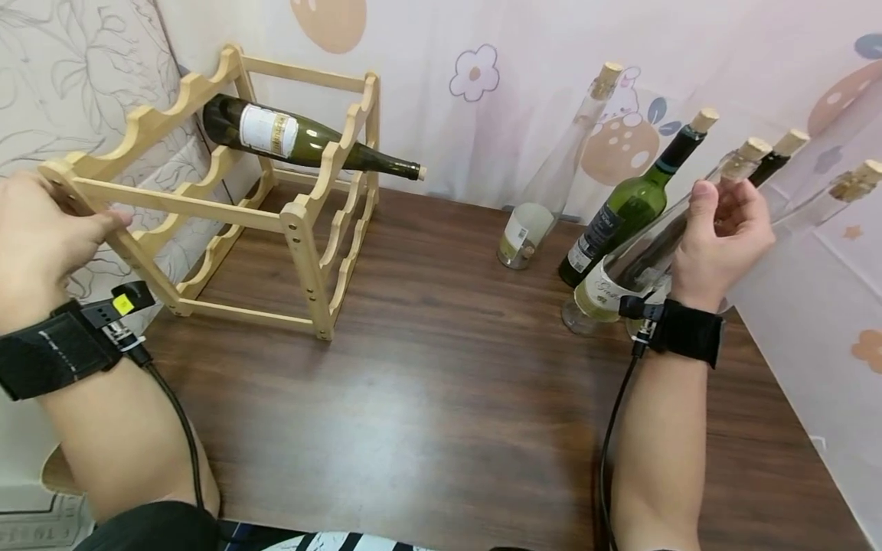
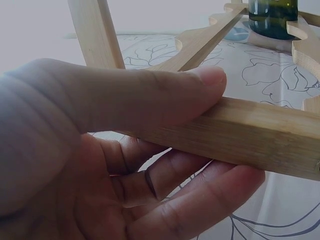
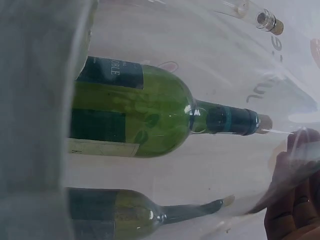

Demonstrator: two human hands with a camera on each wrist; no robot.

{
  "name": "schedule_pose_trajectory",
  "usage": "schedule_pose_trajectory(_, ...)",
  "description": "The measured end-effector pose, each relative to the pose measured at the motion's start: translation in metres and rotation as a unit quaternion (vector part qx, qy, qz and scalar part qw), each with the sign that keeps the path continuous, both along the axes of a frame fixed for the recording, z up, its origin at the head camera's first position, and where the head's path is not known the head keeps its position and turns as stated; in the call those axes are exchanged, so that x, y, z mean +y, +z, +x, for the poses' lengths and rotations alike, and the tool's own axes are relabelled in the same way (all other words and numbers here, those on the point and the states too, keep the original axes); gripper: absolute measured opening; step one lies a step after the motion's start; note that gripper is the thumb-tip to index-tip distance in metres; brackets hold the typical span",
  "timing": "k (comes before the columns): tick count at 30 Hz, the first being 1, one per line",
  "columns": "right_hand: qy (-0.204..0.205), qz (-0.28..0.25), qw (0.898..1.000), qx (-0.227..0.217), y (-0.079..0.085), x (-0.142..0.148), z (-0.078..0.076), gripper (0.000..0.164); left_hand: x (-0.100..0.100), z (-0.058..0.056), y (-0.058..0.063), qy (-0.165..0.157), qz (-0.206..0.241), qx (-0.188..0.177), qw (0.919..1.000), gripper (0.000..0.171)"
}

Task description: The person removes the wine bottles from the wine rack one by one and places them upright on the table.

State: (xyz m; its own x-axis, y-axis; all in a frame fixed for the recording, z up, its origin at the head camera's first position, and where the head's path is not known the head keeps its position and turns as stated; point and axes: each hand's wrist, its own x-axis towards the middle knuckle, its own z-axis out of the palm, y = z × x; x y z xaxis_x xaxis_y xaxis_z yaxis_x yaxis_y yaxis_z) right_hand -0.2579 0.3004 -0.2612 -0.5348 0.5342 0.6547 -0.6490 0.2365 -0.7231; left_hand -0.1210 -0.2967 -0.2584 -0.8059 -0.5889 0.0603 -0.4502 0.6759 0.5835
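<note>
My left hand point(image 1: 41, 229) grips the top front rail of a wooden wine rack point(image 1: 303, 222) at its left corner; in the left wrist view the thumb point(image 2: 165, 95) lies over the rail point(image 2: 250, 135) and the fingers curl under it. A dark green bottle point(image 1: 289, 138) lies on the rack's top tier. My right hand point(image 1: 723, 229) holds a clear corked bottle point(image 1: 641, 264) by its upper body, tilted, its base near the table. In the right wrist view the clear bottle point(image 3: 45, 120) fills the left, with a green bottle point(image 3: 150, 117) behind it.
Several corked bottles stand along the back wall: a clear one point(image 1: 544, 191), a green one point(image 1: 634, 207), a dark one point(image 1: 779, 157) and another clear one point(image 1: 827, 199). The brown table point(image 1: 441, 398) ends at a drop on the right. A patterned curtain hangs behind.
</note>
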Motion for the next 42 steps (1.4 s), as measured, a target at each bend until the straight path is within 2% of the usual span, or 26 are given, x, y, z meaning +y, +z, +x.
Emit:
schedule_pose_trajectory(6,-0.009,0.008,1.0,-0.021,-0.005,0.001,0.001,0.009,-0.002,0.004,-0.003,0.001,0.014,0.023,0.9996,0.044)
schedule_pose_trajectory(8,-0.006,-0.001,1.0,-0.024,-0.005,0.002,0.002,0.01,-0.002,0.005,-0.004,-0.005,0.022,0.035,0.9991,0.041)
schedule_pose_trajectory(12,0.0,-0.024,0.999,-0.026,0.001,0.004,0.001,0.011,0.0,0.003,-0.002,-0.022,0.011,0.041,0.9989,0.039)
schedule_pose_trajectory(18,-0.012,-0.029,0.999,-0.038,-0.001,0.004,0.004,0.007,0.001,0.007,0.0,-0.033,-0.021,0.019,0.999,0.035)
schedule_pose_trajectory(23,-0.005,-0.046,0.999,-0.007,0.001,0.001,0.007,0.028,-0.001,0.011,0.0,-0.025,-0.048,-0.014,0.9984,0.04)
schedule_pose_trajectory(26,-0.041,-0.035,0.998,-0.007,0.006,-0.003,0.009,0.041,-0.005,0.011,0.001,-0.026,-0.066,-0.025,0.9972,0.042)
schedule_pose_trajectory(30,-0.123,0.028,0.992,-0.018,0.014,-0.007,0.018,0.04,-0.007,0.011,0.001,-0.031,-0.078,-0.02,0.9963,0.041)
schedule_pose_trajectory(34,-0.163,0.059,0.985,0.004,0.022,-0.013,0.029,0.039,-0.007,0.01,0.002,-0.041,-0.076,-0.024,0.996,0.041)
schedule_pose_trajectory(37,-0.174,0.054,0.983,0.023,0.028,-0.021,0.036,0.037,-0.007,0.01,0.004,-0.051,-0.081,-0.03,0.995,0.041)
schedule_pose_trajectory(42,-0.151,0.038,0.985,0.068,0.033,-0.035,0.045,0.035,-0.006,0.011,0.007,-0.053,-0.075,-0.03,0.9953,0.039)
